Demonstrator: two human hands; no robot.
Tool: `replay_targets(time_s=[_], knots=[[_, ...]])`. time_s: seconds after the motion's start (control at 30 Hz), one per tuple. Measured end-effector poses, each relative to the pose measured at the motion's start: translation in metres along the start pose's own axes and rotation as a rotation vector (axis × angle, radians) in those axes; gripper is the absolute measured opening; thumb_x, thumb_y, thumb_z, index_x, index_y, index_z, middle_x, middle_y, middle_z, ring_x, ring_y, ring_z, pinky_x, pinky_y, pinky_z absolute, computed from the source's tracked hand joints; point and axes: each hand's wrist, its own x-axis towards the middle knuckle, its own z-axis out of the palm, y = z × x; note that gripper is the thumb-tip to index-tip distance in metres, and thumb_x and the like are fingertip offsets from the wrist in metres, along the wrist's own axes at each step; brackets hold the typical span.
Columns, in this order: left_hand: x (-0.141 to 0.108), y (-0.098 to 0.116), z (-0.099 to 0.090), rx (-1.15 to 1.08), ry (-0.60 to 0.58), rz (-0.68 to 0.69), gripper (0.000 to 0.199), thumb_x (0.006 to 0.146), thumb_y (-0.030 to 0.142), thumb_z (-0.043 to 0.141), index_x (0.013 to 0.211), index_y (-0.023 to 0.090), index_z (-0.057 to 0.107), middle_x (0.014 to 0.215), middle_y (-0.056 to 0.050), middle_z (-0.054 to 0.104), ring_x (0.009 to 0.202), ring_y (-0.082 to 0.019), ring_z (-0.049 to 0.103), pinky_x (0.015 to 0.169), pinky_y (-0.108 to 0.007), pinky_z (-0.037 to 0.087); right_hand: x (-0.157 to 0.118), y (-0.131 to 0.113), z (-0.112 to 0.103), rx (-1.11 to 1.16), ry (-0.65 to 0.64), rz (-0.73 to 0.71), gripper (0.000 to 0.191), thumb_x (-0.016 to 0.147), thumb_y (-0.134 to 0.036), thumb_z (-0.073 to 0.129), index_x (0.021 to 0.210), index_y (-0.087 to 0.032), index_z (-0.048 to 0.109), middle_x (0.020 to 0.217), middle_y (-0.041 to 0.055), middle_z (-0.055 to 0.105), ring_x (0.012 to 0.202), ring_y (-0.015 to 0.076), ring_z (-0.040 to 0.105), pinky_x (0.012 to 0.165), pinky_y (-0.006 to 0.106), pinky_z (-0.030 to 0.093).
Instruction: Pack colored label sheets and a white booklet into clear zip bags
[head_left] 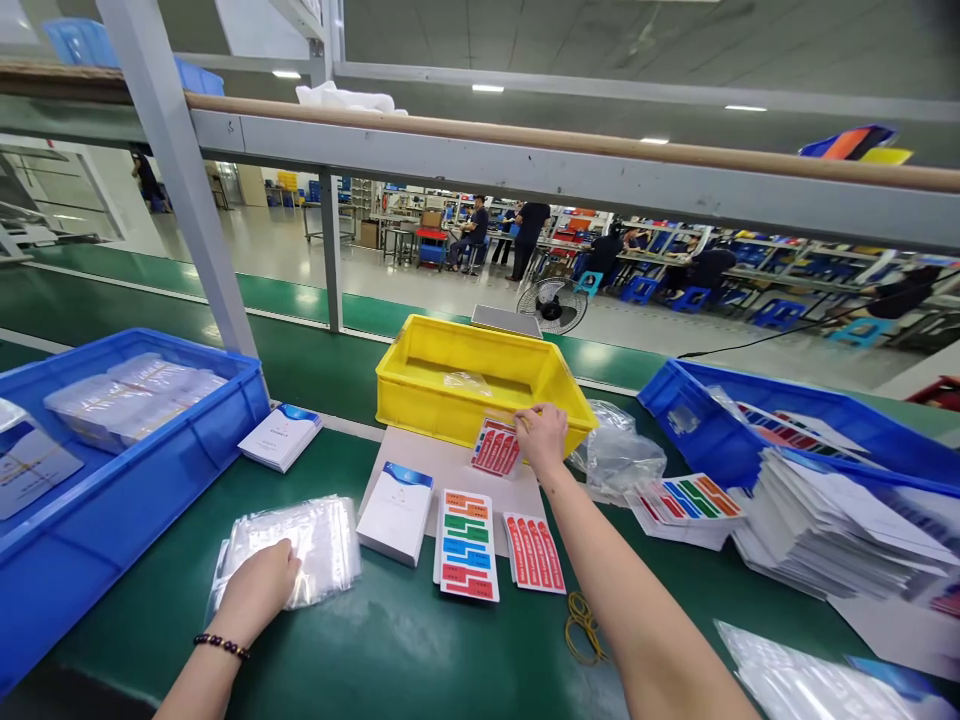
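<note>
My left hand [259, 582] rests on a stack of clear plastic bags [322, 545], its fingers closed on the top bag. At the front of the yellow bin [427, 405], my right hand [541, 436] grips a bagged set of red-and-white sticker sheets [496, 449] by its upper right edge. The set is tilted against the bin wall. Between my hands lie a stack of white booklets [397, 512] with blue tops, a pile of multicoloured sticker sheets [466, 545] and a pile of red sticker sheets [535, 553].
A blue bin [135, 500] of bundled packs stands left, beside white booklets [281, 437]. Rubber bands [582, 630] lie near my right forearm. Crumpled plastic bags [622, 455], card stacks [840, 520] and another blue bin [705, 395] are right. A shelf rail [525, 165] crosses above.
</note>
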Motion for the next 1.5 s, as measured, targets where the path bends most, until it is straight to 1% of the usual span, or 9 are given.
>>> replay_targets(time_s=[0.17, 0.3, 0.47, 0.63, 0.8, 1.0, 1.23, 1.33, 1.5], knots=[[-0.010, 0.002, -0.005, -0.007, 0.010, 0.062, 0.026, 0.084, 0.021, 0.033, 0.065, 0.019, 0.051, 0.072, -0.008, 0.066, 0.068, -0.021, 0.060, 0.054, -0.027, 0.029, 0.001, -0.016, -0.018, 0.029, 0.131, -0.029, 0.019, 0.083, -0.033, 0.054, 0.086, -0.016, 0.060, 0.103, 0.0105, 0.052, 0.103, 0.0263, 0.043, 0.088, 0.046, 0.033], [-0.015, 0.002, -0.004, -0.018, 0.013, 0.054, 0.026, 0.085, 0.032, 0.034, 0.071, 0.019, 0.051, 0.070, -0.007, 0.065, 0.066, -0.022, 0.060, 0.053, -0.027, 0.029, -0.030, -0.061, -0.043, 0.160, 0.122, -0.127, 0.018, 0.085, -0.030, 0.048, 0.086, -0.017, 0.060, 0.097, 0.0111, 0.054, 0.096, 0.0259, 0.049, 0.084, 0.044, 0.039], [-0.008, 0.000, 0.004, 0.002, -0.006, 0.016, 0.016, 0.080, 0.028, 0.043, 0.074, 0.018, 0.054, 0.074, -0.009, 0.067, 0.070, -0.025, 0.061, 0.053, -0.028, 0.029, -0.109, -0.127, -0.065, 0.523, -0.209, -0.252, 0.010, 0.085, -0.017, 0.049, 0.085, -0.020, 0.059, 0.084, 0.0072, 0.061, 0.082, 0.0207, 0.058, 0.071, 0.035, 0.048], [-0.012, 0.004, 0.007, 0.012, -0.002, 0.040, 0.021, 0.082, 0.022, 0.038, 0.070, 0.019, 0.055, 0.076, -0.009, 0.067, 0.073, -0.023, 0.062, 0.056, -0.028, 0.031, -0.168, -0.159, -0.060, 0.734, -0.461, -0.179, 0.014, 0.086, -0.015, 0.045, 0.081, -0.020, 0.057, 0.076, 0.0053, 0.060, 0.072, 0.0174, 0.058, 0.064, 0.029, 0.048], [-0.016, 0.008, 0.008, 0.021, 0.014, 0.005, 0.016, 0.081, 0.032, 0.045, 0.080, 0.018, 0.053, 0.074, -0.008, 0.066, 0.070, -0.024, 0.061, 0.053, -0.027, 0.031, -0.192, -0.169, -0.042, 0.807, -0.626, -0.063, 0.020, 0.087, -0.018, 0.043, 0.072, -0.019, 0.054, 0.071, 0.0037, 0.057, 0.067, 0.0152, 0.056, 0.062, 0.026, 0.045], [-0.017, 0.010, 0.004, 0.014, 0.017, 0.029, 0.018, 0.082, 0.017, 0.040, 0.067, 0.019, 0.051, 0.070, -0.006, 0.065, 0.069, -0.021, 0.060, 0.054, -0.026, 0.029, -0.199, -0.167, -0.038, 0.822, -0.661, -0.006, 0.022, 0.087, -0.021, 0.042, 0.069, -0.019, 0.054, 0.069, 0.0029, 0.057, 0.065, 0.0145, 0.055, 0.060, 0.025, 0.043], [-0.040, 0.033, 0.007, -0.027, 0.069, 0.106, 0.025, 0.091, 0.028, 0.030, 0.074, 0.021, 0.048, 0.071, -0.003, 0.063, 0.068, -0.017, 0.059, 0.058, -0.024, 0.033, -0.203, -0.178, -0.042, 0.865, -0.746, 0.000, 0.030, 0.089, -0.027, 0.041, 0.064, -0.018, 0.056, 0.069, 0.0035, 0.059, 0.067, 0.0147, 0.057, 0.062, 0.025, 0.045], [-0.036, 0.027, 0.008, 0.007, 0.070, 0.027, 0.019, 0.086, 0.034, 0.040, 0.080, 0.018, 0.050, 0.072, -0.007, 0.064, 0.069, -0.024, 0.060, 0.055, -0.027, 0.032, -0.206, -0.179, -0.040, 0.826, -0.770, 0.017, 0.027, 0.088, -0.027, 0.043, 0.067, -0.018, 0.058, 0.069, 0.0035, 0.060, 0.066, 0.0157, 0.058, 0.062, 0.025, 0.045], [-0.025, 0.010, 0.007, 0.032, 0.017, 0.001, 0.018, 0.082, 0.017, 0.041, 0.067, 0.019, 0.051, 0.069, -0.007, 0.065, 0.067, -0.022, 0.060, 0.054, -0.026, 0.031, -0.206, -0.175, -0.040, 0.801, -0.769, 0.037, 0.029, 0.087, -0.027, 0.042, 0.067, -0.018, 0.060, 0.068, 0.0041, 0.061, 0.065, 0.0161, 0.059, 0.061, 0.026, 0.046]])
